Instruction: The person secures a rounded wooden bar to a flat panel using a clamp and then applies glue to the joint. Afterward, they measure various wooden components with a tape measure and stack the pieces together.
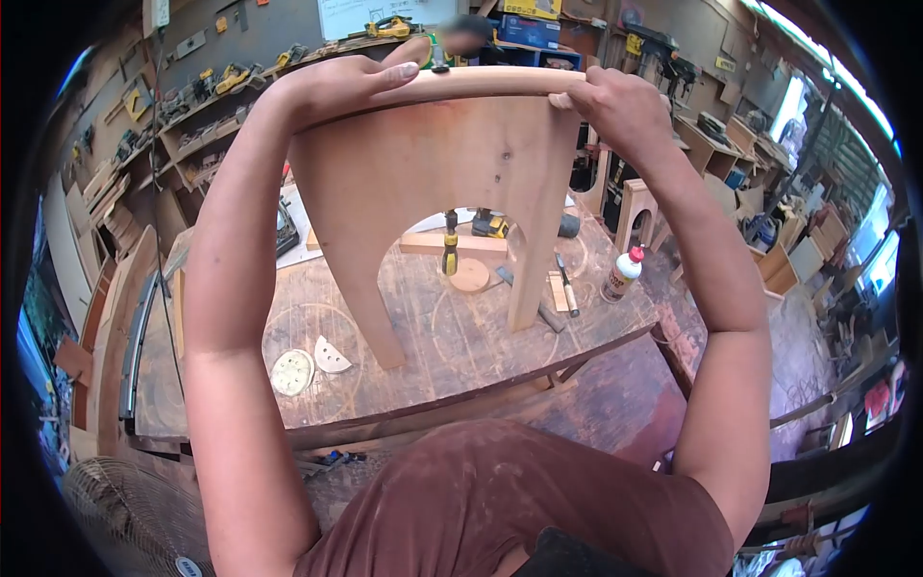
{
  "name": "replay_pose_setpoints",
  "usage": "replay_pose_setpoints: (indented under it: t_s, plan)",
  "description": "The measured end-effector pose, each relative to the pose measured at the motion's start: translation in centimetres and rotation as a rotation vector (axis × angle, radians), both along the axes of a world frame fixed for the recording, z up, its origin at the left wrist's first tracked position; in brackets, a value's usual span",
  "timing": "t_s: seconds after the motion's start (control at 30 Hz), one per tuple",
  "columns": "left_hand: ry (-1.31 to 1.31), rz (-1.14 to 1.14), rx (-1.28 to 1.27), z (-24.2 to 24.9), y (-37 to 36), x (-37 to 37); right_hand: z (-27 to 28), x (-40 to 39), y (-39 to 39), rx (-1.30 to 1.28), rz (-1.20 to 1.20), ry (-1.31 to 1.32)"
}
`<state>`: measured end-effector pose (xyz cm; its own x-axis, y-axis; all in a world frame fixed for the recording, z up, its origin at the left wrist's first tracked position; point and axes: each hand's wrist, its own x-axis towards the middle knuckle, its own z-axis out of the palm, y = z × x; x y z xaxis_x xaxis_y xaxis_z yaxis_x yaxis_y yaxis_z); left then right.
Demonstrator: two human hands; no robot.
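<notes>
A wooden panel [423, 154] with an arched cut-out and two legs stands upright on the worktable [413, 356]. Along its top edge lies a curved wooden strip [490, 83]. My left hand [361, 82] rests over the strip's left end, its thumb on top and the other fingers hidden behind. At the right end, my right hand [620, 108] is closed round the strip and the panel's top corner. Through the arch show a yellow-handled screwdriver [450, 248], a round wooden disc [470, 275] and a wooden bar [452, 244].
A glue bottle [621, 274] and a chisel [567, 288] are right of the panel. Two pale pieces [292, 371] lie at the table's front left. A fan [135, 514] stands at lower left. Behind the panel is another person [461, 37], near tool-laden shelves.
</notes>
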<state>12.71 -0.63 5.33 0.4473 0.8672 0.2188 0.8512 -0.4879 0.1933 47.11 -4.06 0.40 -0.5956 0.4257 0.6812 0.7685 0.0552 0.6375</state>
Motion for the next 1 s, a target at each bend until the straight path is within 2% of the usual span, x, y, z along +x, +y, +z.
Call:
replay_pose_setpoints:
  t_s: [0.13, 0.2, 0.4, 0.43, 0.6, 0.67, 0.73, 0.77, 0.8, 0.87, 0.9, 1.0]
  plan:
    - [-0.004, 0.006, 0.015, -0.2, 0.0, -0.1, 0.9, -1.4, 0.2, -0.008, -0.077, -0.072]
    - [0.016, -0.019, 0.085, -0.3, 0.2, -0.3, 0.9, -2.6, 0.2, -0.051, -0.038, -0.011]
    - [-0.062, -0.145, 0.073, -0.4, -1.5, -0.1, -0.5, -5.8, 1.1, -0.151, -0.056, 0.108]
    - [-0.07, -0.181, 0.081, -0.2, -1.7, -0.2, -0.7, -6.5, 1.2, -0.174, -0.037, 0.189]
    - [-0.049, -0.177, 0.107, 0.1, -1.7, -0.5, -1.1, -12.2, 0.7, -0.185, 0.045, 0.208]
    - [-0.059, -0.166, 0.121, 0.0, -1.9, -0.7, -1.7, -15.0, 0.9, -0.168, 0.171, 0.236]
    - [-0.036, -0.217, 0.07, 0.4, -2.2, -0.9, -1.7, -18.1, 0.3, -0.124, 0.198, 0.166]
    - [-0.055, -0.164, -0.008, 0.6, -2.1, -0.9, -1.6, -18.8, 0.0, -0.078, 0.223, 0.1]
    - [-0.055, -0.162, -0.006, 0.5, -1.7, -0.9, -1.6, -18.7, 0.0, -0.076, 0.226, 0.099]
    - [-0.081, -0.179, 0.024, 0.0, -0.6, -1.2, -1.8, -17.7, 0.8, -0.076, 0.386, 0.083]
    - [-0.023, -0.105, 0.063, 0.3, -1.3, -1.0, -1.6, -16.6, 1.1, -0.064, 0.374, 0.042]
    - [-0.021, -0.158, 0.088, 0.3, -1.7, -1.1, -1.6, -12.6, 1.1, -0.011, 0.329, 0.073]
